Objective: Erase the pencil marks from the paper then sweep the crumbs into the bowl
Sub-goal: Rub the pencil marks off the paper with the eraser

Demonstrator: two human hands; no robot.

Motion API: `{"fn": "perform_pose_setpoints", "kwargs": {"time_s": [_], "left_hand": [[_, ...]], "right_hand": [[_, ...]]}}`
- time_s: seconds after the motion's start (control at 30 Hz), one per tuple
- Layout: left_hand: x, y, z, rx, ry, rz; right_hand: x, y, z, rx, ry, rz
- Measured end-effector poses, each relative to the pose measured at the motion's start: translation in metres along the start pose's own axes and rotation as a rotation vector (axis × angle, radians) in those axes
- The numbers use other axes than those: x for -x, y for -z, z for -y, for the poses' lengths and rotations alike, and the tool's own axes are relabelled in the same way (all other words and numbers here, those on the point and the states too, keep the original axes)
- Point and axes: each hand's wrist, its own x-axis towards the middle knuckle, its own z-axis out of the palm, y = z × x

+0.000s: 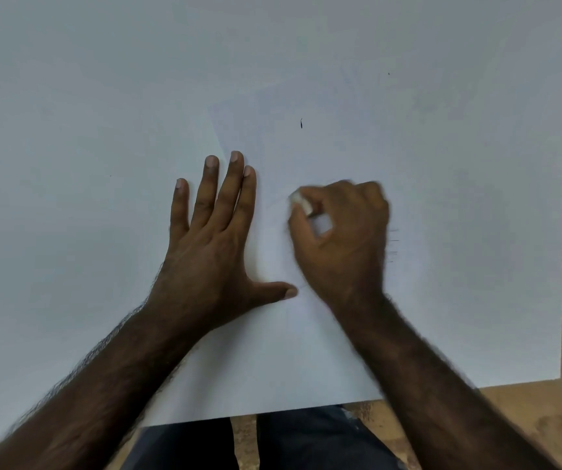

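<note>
While the right hand pinches a small white eraser, the left hand lies flat, fingers spread, pinning the paper near the table's near edge. Paper: thin, floppy, creases easily (hold flat). Faint marks right, possibly pencil. No bowl visible; no writing legible.

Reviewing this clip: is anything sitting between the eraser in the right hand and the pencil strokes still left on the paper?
Nothing separate. The right hand pinches the eraser; the remaining pencil marks lie just beyond its own knuckles on the paper. The left hand presses flat on the opposite side.
</note>
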Motion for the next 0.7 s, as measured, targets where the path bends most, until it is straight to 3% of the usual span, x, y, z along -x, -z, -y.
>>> {"fn": "perform_pose_setpoints", "kwargs": {"time_s": [0.13, 0.3, 0.47, 0.53, 0.7], "left_hand": [[0.001, 0.0, 0.0, 0.018, -0.018, -0.01], [-0.001, -0.001, 0.0, -0.015, -0.004, 0.001], [0.001, -0.002, 0.001, 0.008, -0.017, -0.015], [0.001, -0.002, 0.001, 0.006, -0.021, -0.011], [-0.001, -0.002, 0.001, -0.012, -0.005, 0.005]], "right_hand": [[0.013, -0.006, 0.012, 0.012, 0.17, 0.097], [-0.022, 0.003, -0.022, 0.062, -0.025, -0.104], [0.015, -0.009, 0.015, -0.008, 0.138, 0.087], [0.013, -0.008, 0.011, 0.012, 0.174, 0.085], [-0.023, 0.001, -0.02, 0.062, -0.035, -0.105]]}}
